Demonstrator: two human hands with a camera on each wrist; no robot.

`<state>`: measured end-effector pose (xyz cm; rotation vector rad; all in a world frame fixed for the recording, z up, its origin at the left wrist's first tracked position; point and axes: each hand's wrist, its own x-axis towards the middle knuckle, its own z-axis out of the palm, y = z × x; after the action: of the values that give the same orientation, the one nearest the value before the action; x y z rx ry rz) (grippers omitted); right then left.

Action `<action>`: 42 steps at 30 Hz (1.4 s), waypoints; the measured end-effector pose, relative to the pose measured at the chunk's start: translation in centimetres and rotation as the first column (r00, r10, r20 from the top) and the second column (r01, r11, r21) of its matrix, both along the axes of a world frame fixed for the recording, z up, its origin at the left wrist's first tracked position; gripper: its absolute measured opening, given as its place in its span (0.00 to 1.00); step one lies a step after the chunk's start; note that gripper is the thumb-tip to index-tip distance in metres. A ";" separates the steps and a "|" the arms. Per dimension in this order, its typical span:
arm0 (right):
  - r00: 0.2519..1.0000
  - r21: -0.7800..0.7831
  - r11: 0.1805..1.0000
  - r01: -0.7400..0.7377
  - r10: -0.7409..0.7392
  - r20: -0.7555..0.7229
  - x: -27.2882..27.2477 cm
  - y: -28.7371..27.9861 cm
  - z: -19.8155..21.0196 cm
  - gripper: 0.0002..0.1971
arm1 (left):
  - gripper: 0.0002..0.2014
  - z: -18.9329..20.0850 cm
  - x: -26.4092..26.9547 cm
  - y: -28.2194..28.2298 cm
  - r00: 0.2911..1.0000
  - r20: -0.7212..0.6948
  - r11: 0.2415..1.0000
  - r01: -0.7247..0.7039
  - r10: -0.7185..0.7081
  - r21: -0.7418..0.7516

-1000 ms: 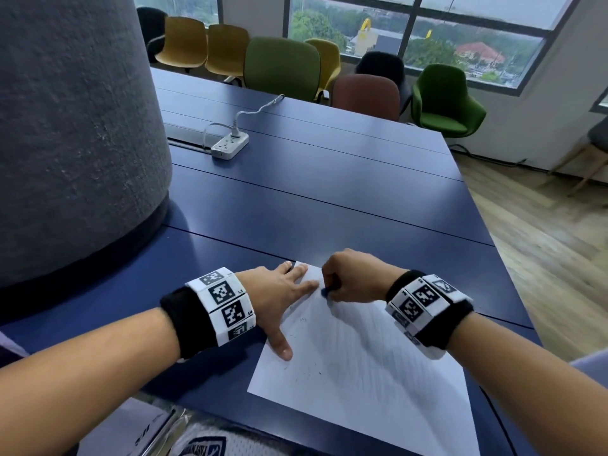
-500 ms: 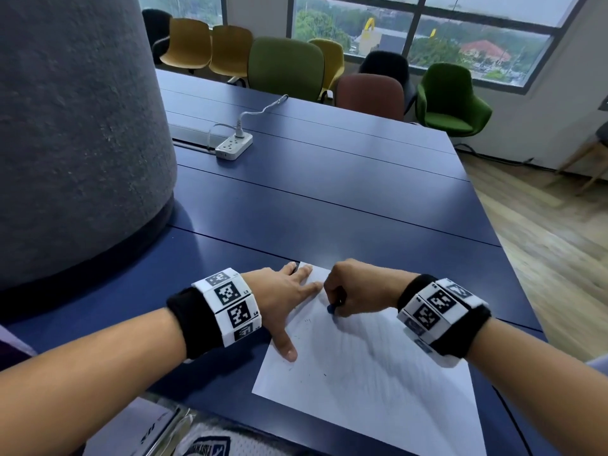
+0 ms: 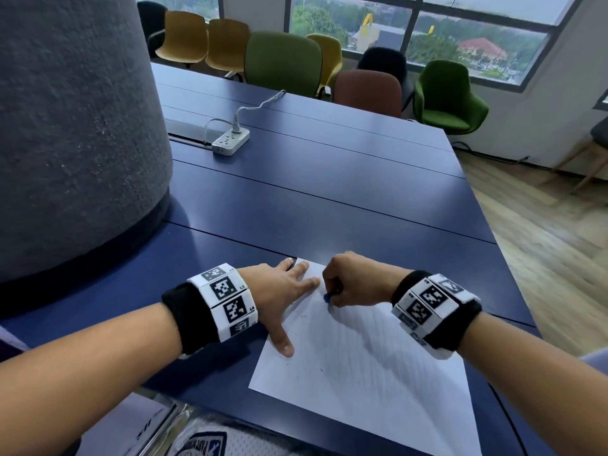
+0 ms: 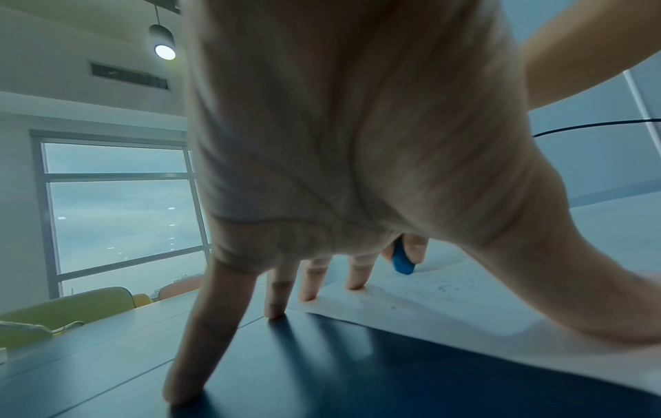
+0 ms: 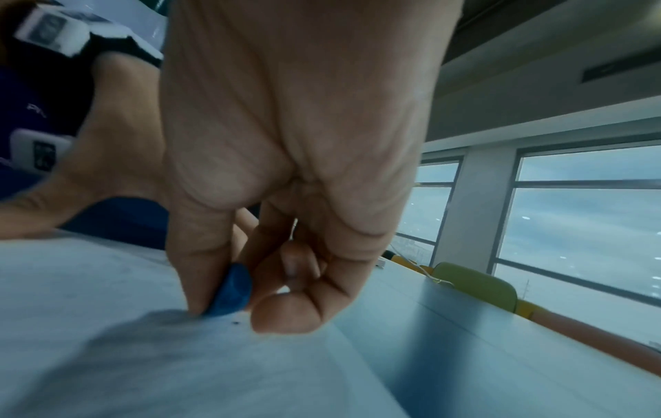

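A white sheet of paper (image 3: 365,366) lies on the dark blue table (image 3: 329,199) near its front edge, with faint pencil marks and small dark crumbs on it. My left hand (image 3: 283,291) lies flat with spread fingers (image 4: 311,282), pressing the sheet's far left corner; the thumb rests on its left edge. My right hand (image 3: 352,284) pinches a small blue eraser (image 3: 327,298) between thumb and fingers, its end down on the paper (image 5: 143,353) close to the left fingertips. The blue eraser (image 5: 232,294) shows in the right wrist view and again, as the eraser (image 4: 402,261), in the left wrist view.
A large grey felt-covered column (image 3: 72,126) stands on the table at the left. A white power strip (image 3: 230,139) with a cable lies farther back. Coloured chairs (image 3: 283,60) line the far edge. The wooden floor (image 3: 543,232) drops off to the right.
The right hand has slid the eraser slightly toward me on the paper. The left hand keeps pressing the same corner. The head view has shifted a little.
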<state>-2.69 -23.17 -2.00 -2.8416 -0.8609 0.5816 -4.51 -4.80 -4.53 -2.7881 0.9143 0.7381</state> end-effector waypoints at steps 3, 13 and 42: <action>0.991 -0.020 0.994 -0.105 0.103 -0.083 -2.0 0.4 -0.3 0.05 | 0.65 0.2 -0.1 -0.1 1.000 -0.005 1.000 -0.004 0.004 0.001; 0.969 0.035 0.988 -0.149 0.153 -0.191 -4.0 0.2 -0.6 0.09 | 0.67 0.1 0.0 -0.1 1.000 -0.013 1.000 -0.007 0.007 0.021; 0.995 0.102 0.990 0.101 -0.102 -0.002 -6.7 -5.8 -0.8 0.06 | 0.67 -0.2 0.0 0.1 0.999 0.006 0.999 -0.036 0.036 0.015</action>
<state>-9.36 -28.99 -2.79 -2.7750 -0.7194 0.5048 -4.54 -4.74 -4.74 -2.7991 0.8556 0.7380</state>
